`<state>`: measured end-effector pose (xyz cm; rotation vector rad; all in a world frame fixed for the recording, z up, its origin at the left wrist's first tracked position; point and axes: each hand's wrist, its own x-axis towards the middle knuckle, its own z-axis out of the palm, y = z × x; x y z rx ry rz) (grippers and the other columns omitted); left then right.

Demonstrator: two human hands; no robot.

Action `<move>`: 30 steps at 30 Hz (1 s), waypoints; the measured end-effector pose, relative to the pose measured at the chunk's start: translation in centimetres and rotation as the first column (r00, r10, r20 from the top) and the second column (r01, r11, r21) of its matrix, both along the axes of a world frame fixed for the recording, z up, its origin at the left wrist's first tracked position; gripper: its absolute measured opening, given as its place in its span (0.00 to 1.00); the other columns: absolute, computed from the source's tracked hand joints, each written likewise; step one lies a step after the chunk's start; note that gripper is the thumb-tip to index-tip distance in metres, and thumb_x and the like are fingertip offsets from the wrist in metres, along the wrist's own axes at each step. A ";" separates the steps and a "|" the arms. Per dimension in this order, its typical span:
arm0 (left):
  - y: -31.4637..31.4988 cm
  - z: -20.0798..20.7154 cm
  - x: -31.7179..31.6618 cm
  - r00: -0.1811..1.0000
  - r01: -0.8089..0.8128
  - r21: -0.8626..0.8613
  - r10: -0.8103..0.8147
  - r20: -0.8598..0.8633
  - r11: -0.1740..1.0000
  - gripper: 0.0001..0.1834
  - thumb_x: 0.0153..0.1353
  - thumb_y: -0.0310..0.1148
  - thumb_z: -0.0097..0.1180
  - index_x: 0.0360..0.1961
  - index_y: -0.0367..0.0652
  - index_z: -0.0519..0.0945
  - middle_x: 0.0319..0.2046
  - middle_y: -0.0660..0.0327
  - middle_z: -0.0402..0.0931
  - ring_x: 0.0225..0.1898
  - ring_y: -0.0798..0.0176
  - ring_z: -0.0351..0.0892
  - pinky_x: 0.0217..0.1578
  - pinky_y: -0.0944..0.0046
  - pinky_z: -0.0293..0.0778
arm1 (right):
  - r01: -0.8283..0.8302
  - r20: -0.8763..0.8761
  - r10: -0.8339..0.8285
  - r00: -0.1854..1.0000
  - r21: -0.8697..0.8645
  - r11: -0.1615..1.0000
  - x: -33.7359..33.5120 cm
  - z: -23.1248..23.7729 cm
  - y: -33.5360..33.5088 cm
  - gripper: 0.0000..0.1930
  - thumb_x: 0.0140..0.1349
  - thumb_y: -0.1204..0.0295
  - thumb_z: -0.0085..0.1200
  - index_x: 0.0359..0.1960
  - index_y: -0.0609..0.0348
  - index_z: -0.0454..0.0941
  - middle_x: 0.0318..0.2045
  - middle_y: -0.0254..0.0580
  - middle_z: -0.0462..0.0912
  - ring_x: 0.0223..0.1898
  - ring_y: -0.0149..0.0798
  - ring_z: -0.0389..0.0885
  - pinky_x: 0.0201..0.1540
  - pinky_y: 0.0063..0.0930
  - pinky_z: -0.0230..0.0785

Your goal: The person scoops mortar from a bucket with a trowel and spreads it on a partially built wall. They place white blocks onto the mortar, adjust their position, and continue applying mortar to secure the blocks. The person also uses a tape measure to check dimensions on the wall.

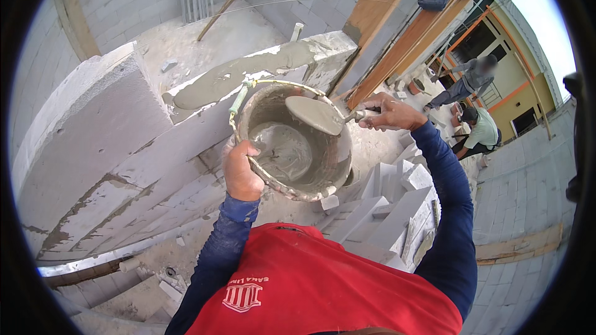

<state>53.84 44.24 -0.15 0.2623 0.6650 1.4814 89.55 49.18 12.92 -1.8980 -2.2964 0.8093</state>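
My left hand [242, 171] grips the near-left rim of a round bucket [340, 155], tilted so that its inside shows. Wet grey mortar [282, 152] lies in the bottom and coats the inner wall. Closed round its handle, my right hand [390, 113] holds a trowel [315, 115] over the bucket's far right side; its rounded blade is covered with mortar. A bucket handle with a pale green grip [238, 100] lies along the rim. Just beyond the bucket, a layer of mortar [242, 75] is spread along the top of a low block wall [192, 127].
A taller light block [93, 130] stands on the wall at left. Cut blocks [385, 217] are piled below at right. Upright wooden boards [388, 0] border the wall's far end. Two people, one standing [462, 80] and one bent low [483, 129], are at far right near several buckets.
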 end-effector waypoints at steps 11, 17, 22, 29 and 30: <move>-2.6 -1.3 -1.8 0.999 -0.048 -0.108 0.045 -0.028 0.993 0.23 0.46 0.19 0.45 0.47 0.31 0.78 0.41 0.56 0.78 0.42 0.57 0.81 0.50 0.58 0.79 | -0.404 0.526 0.002 0.851 0.651 0.643 7.3 2.9 15.5 0.16 0.55 0.67 0.63 0.45 0.56 0.84 0.42 0.38 0.82 0.46 0.51 0.78 0.49 0.45 0.75; -4.4 -4.3 -4.2 0.967 -0.106 -0.236 0.045 -0.252 0.966 0.19 0.45 0.20 0.46 0.40 0.32 0.80 0.36 0.59 0.78 0.39 0.60 0.79 0.44 0.62 0.77 | -0.261 0.482 -0.290 0.827 0.786 0.560 8.1 -0.1 15.5 0.16 0.57 0.67 0.62 0.48 0.54 0.84 0.41 0.42 0.82 0.46 0.52 0.79 0.49 0.47 0.76; -4.7 -6.3 -4.3 0.962 -0.057 -0.220 -0.005 -0.272 0.974 0.19 0.45 0.21 0.47 0.40 0.33 0.80 0.35 0.60 0.78 0.38 0.61 0.79 0.43 0.64 0.75 | -0.052 0.288 -0.241 0.927 0.735 0.676 5.5 -1.8 14.5 0.15 0.63 0.65 0.57 0.47 0.57 0.84 0.40 0.51 0.86 0.44 0.56 0.85 0.48 0.49 0.79; -5.4 -8.6 -5.0 0.941 -0.092 -0.233 0.008 -0.337 0.968 0.13 0.45 0.21 0.48 0.34 0.34 0.79 0.33 0.61 0.76 0.37 0.61 0.77 0.41 0.63 0.74 | 0.022 0.544 -0.140 0.828 0.218 0.976 5.6 0.0 19.0 0.15 0.69 0.65 0.49 0.40 0.67 0.81 0.33 0.56 0.86 0.32 0.51 0.88 0.31 0.45 0.80; -5.6 -8.7 -5.1 0.951 -0.085 -0.210 0.016 -0.310 0.974 0.12 0.45 0.21 0.48 0.33 0.34 0.79 0.32 0.61 0.76 0.36 0.62 0.77 0.40 0.63 0.74 | 0.150 0.364 -0.191 0.912 0.136 0.979 5.1 0.5 19.2 0.16 0.70 0.64 0.47 0.38 0.68 0.81 0.31 0.56 0.85 0.31 0.49 0.87 0.29 0.44 0.79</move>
